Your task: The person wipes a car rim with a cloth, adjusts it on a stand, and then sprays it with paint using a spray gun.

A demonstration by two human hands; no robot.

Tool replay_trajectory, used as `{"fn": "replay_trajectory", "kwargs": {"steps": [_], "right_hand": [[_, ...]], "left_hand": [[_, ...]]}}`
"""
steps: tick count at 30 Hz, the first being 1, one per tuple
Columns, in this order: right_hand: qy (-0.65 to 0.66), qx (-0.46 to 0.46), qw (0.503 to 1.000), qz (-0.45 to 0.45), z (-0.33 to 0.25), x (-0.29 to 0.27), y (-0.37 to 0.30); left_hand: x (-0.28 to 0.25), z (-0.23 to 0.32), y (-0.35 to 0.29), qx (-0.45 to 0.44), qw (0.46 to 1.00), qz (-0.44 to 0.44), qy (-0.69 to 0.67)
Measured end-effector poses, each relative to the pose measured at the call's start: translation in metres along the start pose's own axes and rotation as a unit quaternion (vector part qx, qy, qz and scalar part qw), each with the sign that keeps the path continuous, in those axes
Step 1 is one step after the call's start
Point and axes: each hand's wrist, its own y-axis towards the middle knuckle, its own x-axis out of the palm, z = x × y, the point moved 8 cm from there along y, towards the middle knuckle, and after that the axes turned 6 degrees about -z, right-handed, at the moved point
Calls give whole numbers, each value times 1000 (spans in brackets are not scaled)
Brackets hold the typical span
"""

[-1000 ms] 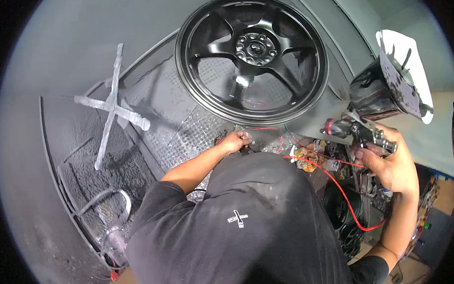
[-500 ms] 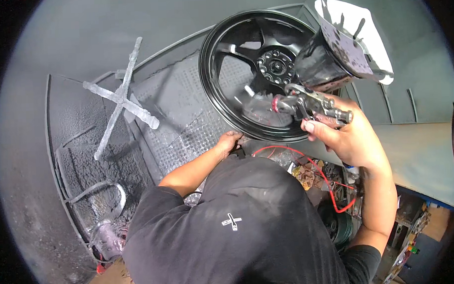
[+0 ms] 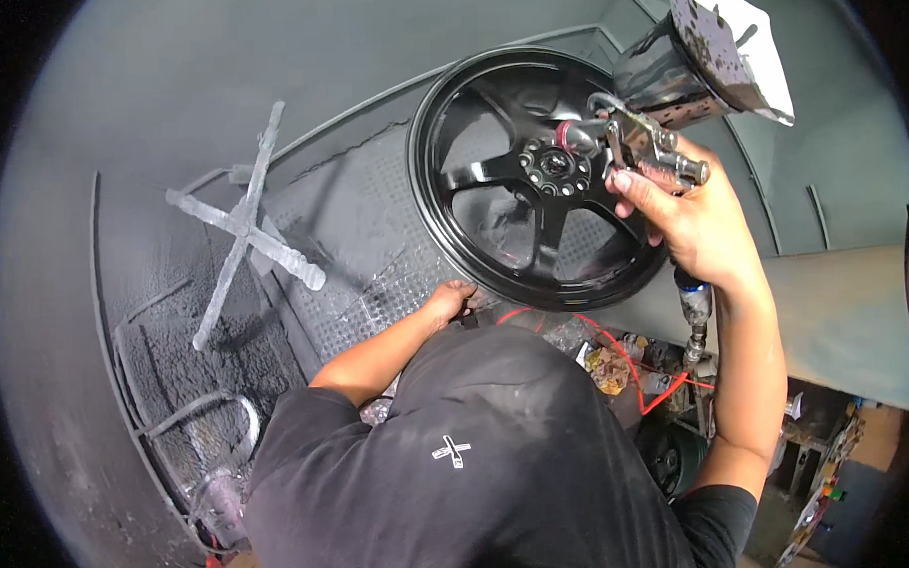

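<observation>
A glossy black car wheel (image 3: 553, 167) with several spokes stands tilted in front of me. My right hand (image 3: 703, 220) is closed around a metal spray gun (image 3: 638, 155), its red-ringed nozzle end in front of the wheel, close to the hub. A dark paint cup (image 3: 662, 71) sits on the gun, with a paint-spattered white sheet (image 3: 764, 61) around its mouth. Low beside the wheel's near left edge, my left hand (image 3: 455, 300) has its fingers curled; what they grip, if anything, is hidden.
A grey cross-shaped stand (image 3: 244, 227) is at the left. Under the wheel lies a textured grey floor sheet (image 3: 357, 212). A red hose (image 3: 632, 363) loops below the wheel at the right, by litter (image 3: 608, 369). Dark grey walls surround the place; a cluttered shelf (image 3: 816, 472) is at lower right.
My right hand has raised the spray gun from the wheel's lower part to near its hub. The wheel's spokes have turned to new positions. My left hand stays at the near edge.
</observation>
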Motion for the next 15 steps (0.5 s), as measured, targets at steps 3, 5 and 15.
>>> {"fn": "replay_trajectory", "kwargs": {"steps": [3,5,15], "right_hand": [[-4,-18,999,37,1,-20,0],[-25,-1,997,70,4,-37,-5],[-163,133,954,215,41,-124,-100]], "left_hand": [[-8,-5,8,0,1000,8,4],[-6,-6,10,-18,999,-13,32],[11,-20,22,-74,995,-54,-31]]}}
